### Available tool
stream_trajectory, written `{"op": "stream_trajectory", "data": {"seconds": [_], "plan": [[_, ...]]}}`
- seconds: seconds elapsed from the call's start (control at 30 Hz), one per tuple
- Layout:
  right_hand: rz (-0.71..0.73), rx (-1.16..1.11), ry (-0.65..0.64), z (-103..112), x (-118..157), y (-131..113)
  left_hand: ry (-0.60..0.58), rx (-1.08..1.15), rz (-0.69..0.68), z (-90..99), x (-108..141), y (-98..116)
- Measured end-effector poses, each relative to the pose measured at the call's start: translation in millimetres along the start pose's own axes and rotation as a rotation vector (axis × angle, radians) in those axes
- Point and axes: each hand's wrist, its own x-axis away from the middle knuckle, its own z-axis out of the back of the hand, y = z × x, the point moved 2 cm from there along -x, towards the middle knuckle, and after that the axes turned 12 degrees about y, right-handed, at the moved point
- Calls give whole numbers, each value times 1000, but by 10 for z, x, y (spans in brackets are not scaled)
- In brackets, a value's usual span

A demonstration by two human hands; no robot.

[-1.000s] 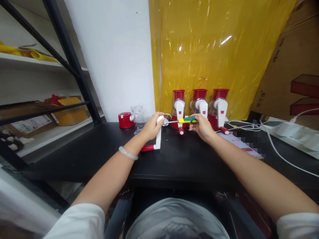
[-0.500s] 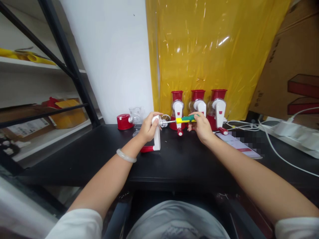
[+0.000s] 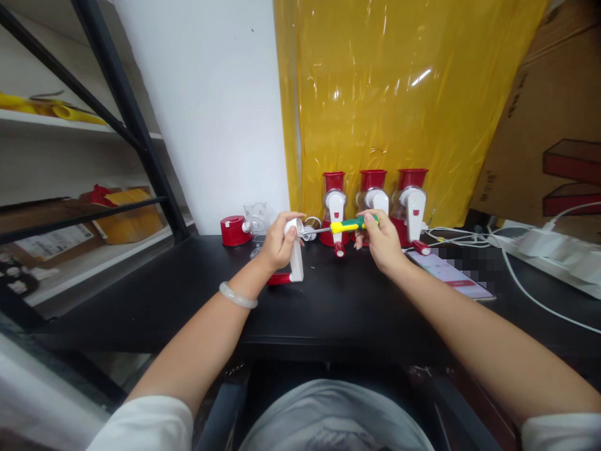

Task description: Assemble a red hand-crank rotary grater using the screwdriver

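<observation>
My left hand (image 3: 280,241) is closed around the hub of a white crank handle (image 3: 297,262), whose red grip (image 3: 279,279) points left near the tabletop. In my right hand (image 3: 382,241) is a screwdriver (image 3: 347,225) with a green and yellow handle. Its metal shaft runs left to the hub of the crank; whether the tip sits in a screw is too small to tell. Just behind the hub lies a metal grater drum (image 3: 312,227). Left of my left hand are a red base (image 3: 235,230) and a clear plastic housing (image 3: 256,219).
Three red and white rotary graters (image 3: 334,200) stand at the back before yellow plastic sheeting (image 3: 375,94). A phone (image 3: 453,275), white cables and a power strip (image 3: 554,250) lie to the right. A shelf rack (image 3: 136,138) stands left, a large carton (image 3: 539,125) right.
The screwdriver has turned in my right hand, with more yellow showing on its handle. The crank handle has tilted slightly, its red grip a little higher and further right.
</observation>
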Motion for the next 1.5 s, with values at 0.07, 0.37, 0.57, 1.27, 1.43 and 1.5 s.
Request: {"op": "stream_trajectory", "data": {"seconds": [0.07,0.37,0.57,1.27,1.43,1.5], "plan": [[-21,17,16,7,0,-20,-13,-24,9,1,3,16],[-53,54,-40,38,7,-7,-26,-34,74,-2,3,0],[-85,-8,-75,39,-26,47,-44,-15,149,-4,-13,-74],[9,195,-85,63,-36,122,-98,62,343,-48,7,-202],[-29,217,-99,81,-37,144,-116,80,369,-66,6,-206],[-46,207,-101,89,-49,184,-133,85,380,-75,7,-207]]}}
